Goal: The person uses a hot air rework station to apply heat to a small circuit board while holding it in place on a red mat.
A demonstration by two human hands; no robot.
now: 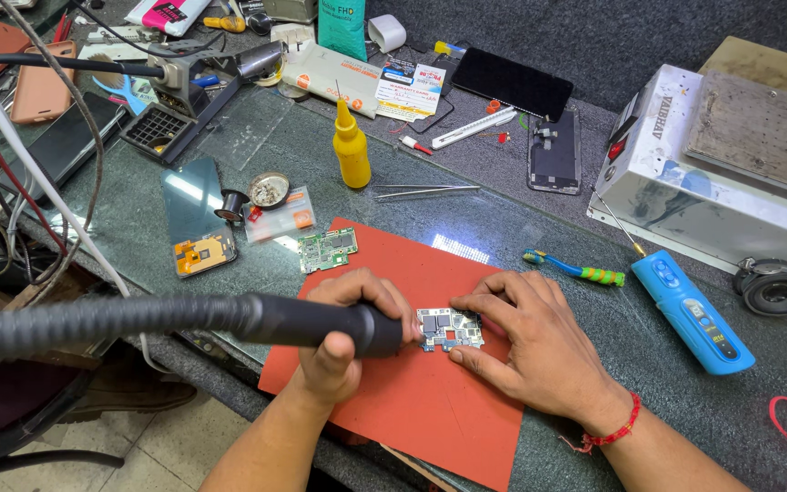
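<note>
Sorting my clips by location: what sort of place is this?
Most likely a phone repair bench. The left hand aims a black hot-air handle at a small circuit board steadied by the right hand, with a detached phone screen and tweezers nearby.

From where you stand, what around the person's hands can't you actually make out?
Head view only:
- Tip of the black hose handpiece: hidden behind the left hand.
- Parts on the small circuit board: too small to tell apart.
- Right hand covers the board's right edge.
- The hose's far end: cut off by the left edge.
</note>
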